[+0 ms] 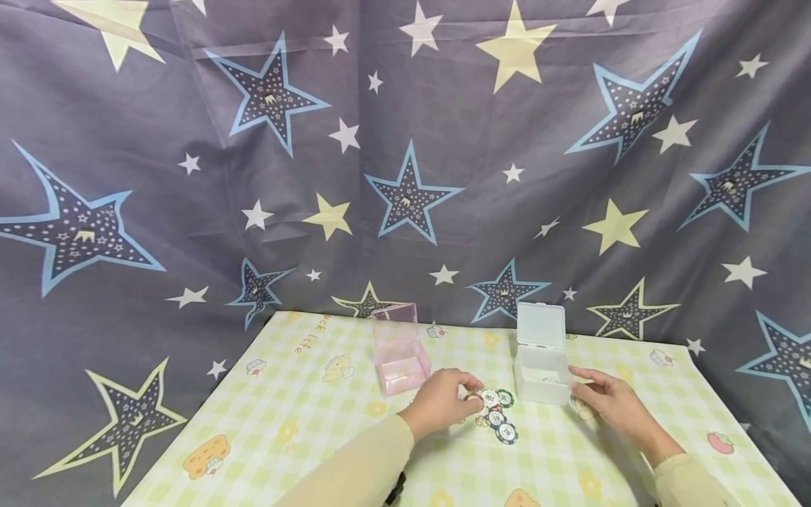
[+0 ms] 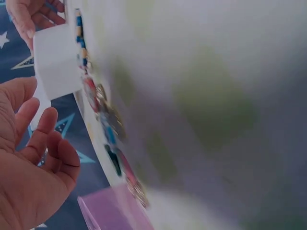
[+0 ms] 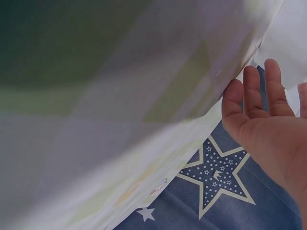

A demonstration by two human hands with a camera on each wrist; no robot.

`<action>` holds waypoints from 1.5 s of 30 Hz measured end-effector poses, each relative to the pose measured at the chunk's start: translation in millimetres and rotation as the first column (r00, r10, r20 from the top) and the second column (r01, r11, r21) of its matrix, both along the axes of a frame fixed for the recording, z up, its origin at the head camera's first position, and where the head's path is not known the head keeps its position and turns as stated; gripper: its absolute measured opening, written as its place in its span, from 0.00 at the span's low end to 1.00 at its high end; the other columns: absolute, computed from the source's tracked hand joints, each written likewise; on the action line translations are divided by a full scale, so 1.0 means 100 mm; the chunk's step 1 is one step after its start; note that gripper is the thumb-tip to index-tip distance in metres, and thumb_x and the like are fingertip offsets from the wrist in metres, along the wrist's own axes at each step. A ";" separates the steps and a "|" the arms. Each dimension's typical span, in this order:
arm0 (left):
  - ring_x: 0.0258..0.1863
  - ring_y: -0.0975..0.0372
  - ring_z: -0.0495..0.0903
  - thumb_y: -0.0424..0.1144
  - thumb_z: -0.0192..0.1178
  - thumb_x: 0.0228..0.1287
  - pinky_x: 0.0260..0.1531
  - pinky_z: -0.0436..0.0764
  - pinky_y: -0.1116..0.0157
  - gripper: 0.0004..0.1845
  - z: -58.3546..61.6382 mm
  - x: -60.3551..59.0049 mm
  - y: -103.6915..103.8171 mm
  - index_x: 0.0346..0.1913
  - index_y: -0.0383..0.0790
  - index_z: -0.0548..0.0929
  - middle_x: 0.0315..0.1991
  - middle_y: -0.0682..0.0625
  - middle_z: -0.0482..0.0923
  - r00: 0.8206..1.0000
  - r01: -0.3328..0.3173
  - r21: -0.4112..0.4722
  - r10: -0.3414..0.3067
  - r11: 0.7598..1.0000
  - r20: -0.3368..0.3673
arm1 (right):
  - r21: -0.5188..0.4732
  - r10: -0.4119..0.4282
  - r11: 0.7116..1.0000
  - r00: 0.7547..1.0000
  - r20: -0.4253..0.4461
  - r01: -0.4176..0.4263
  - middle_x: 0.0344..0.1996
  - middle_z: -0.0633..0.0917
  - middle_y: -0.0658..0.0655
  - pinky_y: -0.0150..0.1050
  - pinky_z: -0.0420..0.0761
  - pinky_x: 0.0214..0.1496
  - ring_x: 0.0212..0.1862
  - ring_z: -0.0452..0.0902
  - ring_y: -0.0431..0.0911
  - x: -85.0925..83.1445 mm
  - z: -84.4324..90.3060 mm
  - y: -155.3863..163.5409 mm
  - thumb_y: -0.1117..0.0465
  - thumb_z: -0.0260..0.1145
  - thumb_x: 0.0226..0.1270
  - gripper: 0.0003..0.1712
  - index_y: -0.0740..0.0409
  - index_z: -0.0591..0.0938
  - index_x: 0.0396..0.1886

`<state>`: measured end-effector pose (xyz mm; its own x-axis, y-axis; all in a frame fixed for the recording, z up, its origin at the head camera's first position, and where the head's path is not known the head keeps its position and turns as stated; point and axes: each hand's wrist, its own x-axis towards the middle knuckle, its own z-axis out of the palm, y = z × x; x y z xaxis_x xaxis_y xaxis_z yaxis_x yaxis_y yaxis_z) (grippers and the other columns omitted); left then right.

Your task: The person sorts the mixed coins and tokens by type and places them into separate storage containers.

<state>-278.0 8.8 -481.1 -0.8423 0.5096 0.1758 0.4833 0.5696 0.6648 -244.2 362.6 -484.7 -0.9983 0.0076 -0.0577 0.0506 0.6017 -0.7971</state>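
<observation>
Two small boxes stand open on the table [image 1: 304,394], which wears a green checked cloth: a pink box [image 1: 400,355] toward the left and a clear box [image 1: 541,362] toward the right, each with its lid tipped up behind it. Between them, nearer the person, lies a loose cluster of chips [image 1: 497,415], some overlapping.

The left hand [image 1: 440,401] rests at the left edge of that cluster, fingers curled down onto the nearest chips. From the head view it seems to pinch one, though the fingertips are too small to be sure; its wrist camera shows the fingers loosely bent with the palm bare.

The right hand [image 1: 605,401] lies on the cloth just beside the clear box, fingers stretched toward its right wall and touching or almost touching it. This grip is relaxed and holds nothing.

A dark curtain [image 1: 190,211] printed with stars hangs behind the table.
</observation>
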 end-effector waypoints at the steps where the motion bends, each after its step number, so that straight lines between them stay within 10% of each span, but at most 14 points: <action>1: 0.44 0.62 0.84 0.43 0.73 0.67 0.54 0.82 0.65 0.14 -0.01 0.01 -0.05 0.53 0.48 0.92 0.49 0.53 0.90 1.000 0.006 -0.018 -0.006 1.000 -0.015 | 0.001 0.002 1.000 1.000 0.001 -0.002 0.59 0.89 0.65 0.31 0.83 0.49 0.52 0.86 0.40 0.00 0.01 0.00 0.45 0.64 0.81 0.37 0.61 0.71 0.80; 8: 0.52 0.64 0.76 0.49 0.76 0.62 0.61 0.75 0.62 0.14 -0.08 0.12 -0.21 0.50 0.57 0.93 0.51 0.59 0.86 0.994 0.041 -0.146 -0.055 0.988 -0.096 | -0.030 -0.005 1.000 1.000 0.016 0.005 0.59 0.89 0.66 0.34 0.85 0.49 0.50 0.87 0.41 -0.02 0.01 0.00 0.46 0.64 0.82 0.38 0.61 0.70 0.80; 16: 0.53 0.64 0.68 0.60 0.77 0.59 0.58 0.72 0.61 0.21 -0.10 0.25 0.06 0.56 0.67 0.91 0.59 0.58 0.80 0.987 0.029 -0.282 -0.073 0.959 -0.146 | 0.003 -0.011 1.000 1.000 0.010 0.011 0.58 0.89 0.64 0.32 0.82 0.48 0.53 0.87 0.44 -0.01 0.01 0.01 0.44 0.65 0.81 0.38 0.59 0.72 0.80; 45: 0.46 0.68 0.63 0.59 0.81 0.53 0.49 0.67 0.69 0.20 -0.22 0.22 0.44 0.50 0.71 0.91 0.53 0.62 0.77 0.976 0.024 -0.372 -0.103 0.928 -0.192 | -0.020 -0.024 1.000 1.000 -0.008 0.024 0.56 0.90 0.64 0.33 0.84 0.47 0.50 0.86 0.41 -0.01 -0.02 -0.01 0.47 0.65 0.81 0.36 0.62 0.72 0.79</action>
